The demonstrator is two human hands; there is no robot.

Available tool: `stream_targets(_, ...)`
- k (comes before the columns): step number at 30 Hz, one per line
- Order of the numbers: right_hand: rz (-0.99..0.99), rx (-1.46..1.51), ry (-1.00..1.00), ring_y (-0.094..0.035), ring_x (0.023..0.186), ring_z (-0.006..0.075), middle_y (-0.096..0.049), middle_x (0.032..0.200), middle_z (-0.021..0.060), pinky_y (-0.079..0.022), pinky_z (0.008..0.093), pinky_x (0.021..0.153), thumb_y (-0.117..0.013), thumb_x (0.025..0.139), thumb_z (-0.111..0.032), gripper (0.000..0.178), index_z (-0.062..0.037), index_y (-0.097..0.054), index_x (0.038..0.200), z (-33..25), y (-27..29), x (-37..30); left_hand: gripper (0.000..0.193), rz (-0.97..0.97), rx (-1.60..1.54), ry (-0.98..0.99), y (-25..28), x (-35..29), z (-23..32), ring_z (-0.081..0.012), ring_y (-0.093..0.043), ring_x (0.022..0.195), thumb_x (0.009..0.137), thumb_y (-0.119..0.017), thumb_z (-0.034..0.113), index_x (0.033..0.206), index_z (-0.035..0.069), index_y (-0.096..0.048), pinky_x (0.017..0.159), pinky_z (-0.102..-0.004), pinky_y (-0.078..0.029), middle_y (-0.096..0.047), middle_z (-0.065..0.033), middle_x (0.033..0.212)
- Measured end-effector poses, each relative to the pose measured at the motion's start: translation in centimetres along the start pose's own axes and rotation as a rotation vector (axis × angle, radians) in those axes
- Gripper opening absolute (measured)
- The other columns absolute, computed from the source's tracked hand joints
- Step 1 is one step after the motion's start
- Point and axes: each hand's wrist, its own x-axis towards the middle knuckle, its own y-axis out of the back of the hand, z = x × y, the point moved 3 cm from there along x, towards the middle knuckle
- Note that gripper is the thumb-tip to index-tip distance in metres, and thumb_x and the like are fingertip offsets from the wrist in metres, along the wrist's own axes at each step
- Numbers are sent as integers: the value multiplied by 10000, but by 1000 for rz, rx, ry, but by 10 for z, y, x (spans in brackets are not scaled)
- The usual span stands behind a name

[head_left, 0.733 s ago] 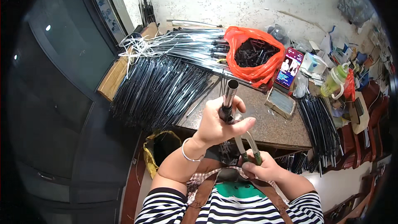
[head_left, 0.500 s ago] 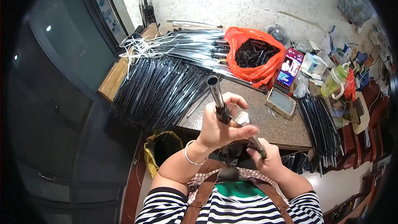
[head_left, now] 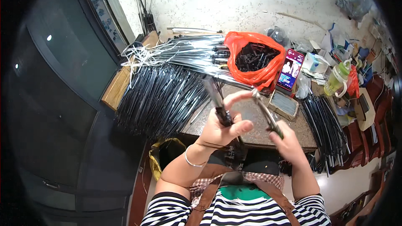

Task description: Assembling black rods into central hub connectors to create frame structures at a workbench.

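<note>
My left hand (head_left: 220,127) is closed around a metal tube with a black fitting (head_left: 223,116) and thin dark rods, like part of an umbrella frame. The tube's upper end is smeared by motion. Its thumb and index finger stand apart from the grip; the index fingertip is close to the tool's head, and whether they touch I cannot tell. In my right hand (head_left: 288,142) is a hammer (head_left: 266,115) with a slim metal shaft, a small silver head and a dark green grip. The shaft points up and left, with the fingers wrapped around the grip.
Behind the speckled tabletop (head_left: 251,132) lie bundled black rods (head_left: 163,100) and silver tubes (head_left: 184,52). A red plastic bag (head_left: 236,73) holds black parts. Nearby are a phone (head_left: 290,69), a greyish block (head_left: 284,104), a green bottle (head_left: 338,77) and more rods (head_left: 324,125).
The hammer has moved up and right, away from the fitting, and my right hand has shifted right with it. My left index finger has stretched out, and the tube tilts slightly left.
</note>
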Motion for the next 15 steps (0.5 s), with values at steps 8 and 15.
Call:
stream_targets(8,134,-707,-346,-445,772,278,-431,800,129,-390,362,635,-537,659,-288,332,8,-458,787,66,-18,-10,690,-209,-304,168,-4,-7,-8,-39,-299,326,611,-391,591,816,-62,-478,417,-199,-343,-329,51,396)
stream_targets(15,236,-824,-227,-386,828,241,-433,860,89,-312,351,681,-533,642,-271,411,-11,-432,944,83,-34,-10,762,-85,-195,-6,12,-3,-8,-55,-307,315,571,-381,640,836,-71,-451,368,-207,-284,-333,43,374)
